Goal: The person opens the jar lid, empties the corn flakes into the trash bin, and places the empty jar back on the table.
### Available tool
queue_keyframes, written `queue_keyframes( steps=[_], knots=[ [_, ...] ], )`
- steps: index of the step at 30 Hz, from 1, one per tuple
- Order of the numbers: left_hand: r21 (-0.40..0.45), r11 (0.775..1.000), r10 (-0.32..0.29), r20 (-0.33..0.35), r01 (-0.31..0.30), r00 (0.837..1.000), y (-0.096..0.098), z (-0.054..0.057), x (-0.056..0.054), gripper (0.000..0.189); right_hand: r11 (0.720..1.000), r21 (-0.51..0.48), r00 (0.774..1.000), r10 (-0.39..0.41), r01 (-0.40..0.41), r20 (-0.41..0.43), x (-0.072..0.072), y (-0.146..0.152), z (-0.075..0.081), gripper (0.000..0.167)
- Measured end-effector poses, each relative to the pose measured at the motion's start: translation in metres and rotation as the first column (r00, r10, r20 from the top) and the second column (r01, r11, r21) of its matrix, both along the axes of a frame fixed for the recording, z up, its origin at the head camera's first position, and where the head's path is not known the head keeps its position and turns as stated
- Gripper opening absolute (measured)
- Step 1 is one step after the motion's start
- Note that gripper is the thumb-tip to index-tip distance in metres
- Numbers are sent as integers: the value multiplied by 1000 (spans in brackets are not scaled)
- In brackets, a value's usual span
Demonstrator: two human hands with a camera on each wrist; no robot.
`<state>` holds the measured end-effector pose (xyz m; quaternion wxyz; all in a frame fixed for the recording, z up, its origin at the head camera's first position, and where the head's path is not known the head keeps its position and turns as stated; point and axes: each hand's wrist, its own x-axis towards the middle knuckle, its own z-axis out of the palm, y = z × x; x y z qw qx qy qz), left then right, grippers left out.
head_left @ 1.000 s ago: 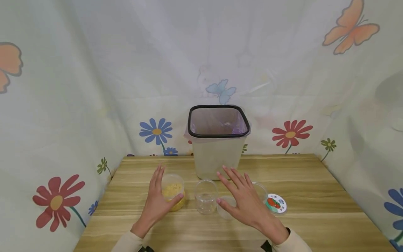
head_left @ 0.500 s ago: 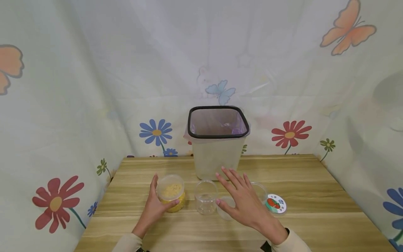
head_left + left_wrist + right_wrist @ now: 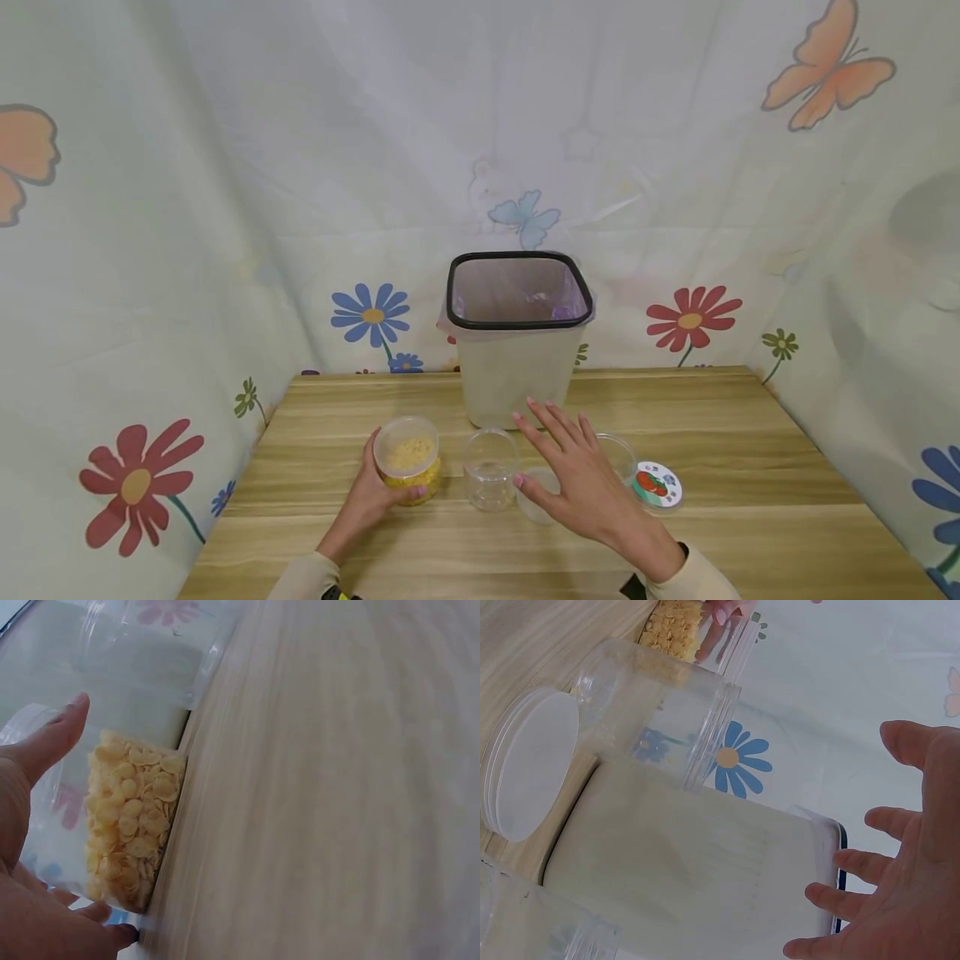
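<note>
My left hand [image 3: 378, 483] holds a clear round jar [image 3: 423, 485] part filled with yellow flakes, thumb on the near side, fingers round the left. In the left wrist view the flakes [image 3: 135, 817] fill the jar's lower part, and its base is at the wooden tabletop. Right of it stands an empty clear jar [image 3: 491, 475], with a translucent white lid [image 3: 534, 506] next to that. My right hand [image 3: 585, 492] hovers over the lid, fingers straight and spread, holding nothing. It partly covers another clear jar [image 3: 621, 454].
A round lid with a tomato picture [image 3: 660, 485] lies at the right on the wooden table [image 3: 750, 533]. Behind the jars stands a pale bin [image 3: 517, 375] with a black rim and a thin purplish liner. A flower-printed curtain [image 3: 375, 167] surrounds the table's back and sides.
My left hand has opened around the flake jar's left side, come down and closed its thumb and fingers about it. The right hand has stayed in place.
</note>
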<state>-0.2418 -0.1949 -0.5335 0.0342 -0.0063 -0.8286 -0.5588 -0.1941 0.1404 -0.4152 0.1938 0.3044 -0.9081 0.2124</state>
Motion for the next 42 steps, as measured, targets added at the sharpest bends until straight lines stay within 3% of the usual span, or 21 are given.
queue_keyframes(
  steps=[9,21,31,36,42],
  knots=[
    [15,1000,27,-22,-27,999,2,-8,-1,120,1000,1,1000,-3,3,12,1,0,-1,74],
    [-16,998,59,-19,-59,998,3,1,5,115,1000,-14,1000,13,-13,-3,3,0,5,76],
    [-43,997,60,-69,-63,996,13,34,10,116,999,-36,1000,11,-12,-28,0,2,17,76],
    [-55,996,56,-119,-63,991,21,53,15,118,999,-49,998,4,-7,-57,0,1,24,77],
    [-42,998,36,-189,-45,981,32,68,22,117,997,-69,998,23,-27,-56,0,3,33,77]
  ],
)
